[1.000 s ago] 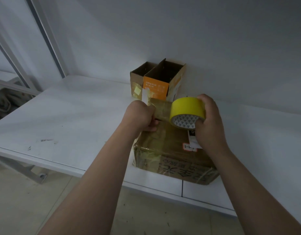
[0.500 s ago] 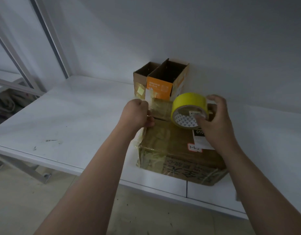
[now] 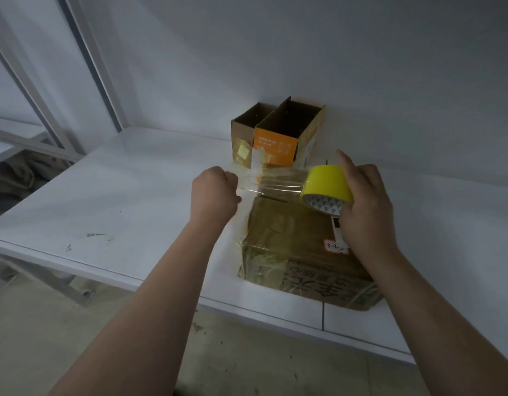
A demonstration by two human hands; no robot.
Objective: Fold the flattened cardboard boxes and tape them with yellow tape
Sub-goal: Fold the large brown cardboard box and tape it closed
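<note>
The cardboard box (image 3: 298, 247) lies closed on the counter (image 3: 118, 201) near its front edge. Its top and near side are covered in glossy film, and a white label is stuck on top. A translucent strip of tape (image 3: 275, 185) is stretched in the air just above the box's far edge, between the two hands. The free end is pinched in the curled fingers of the left hand (image 3: 214, 195), just beyond the box's left side. The yellow tape roll (image 3: 328, 184) is gripped by the right hand (image 3: 364, 207), with the fingers wrapped round its rim and the index finger lifted off.

The step in hand is judged to be the laying of this strip across the top. The strip would best be held taut and level, with the free end stuck down first over the left edge. It should then be smoothed toward the roll so that no wrinkles are trapped. It should be lined up over the flap seam, whose exact line cannot be made out. Slack should be avoided, since the strip could fold onto itself.

Behind, an orange box (image 3: 275, 147) and a brown box (image 3: 241, 138) stand open, touching, against the wall.
</note>
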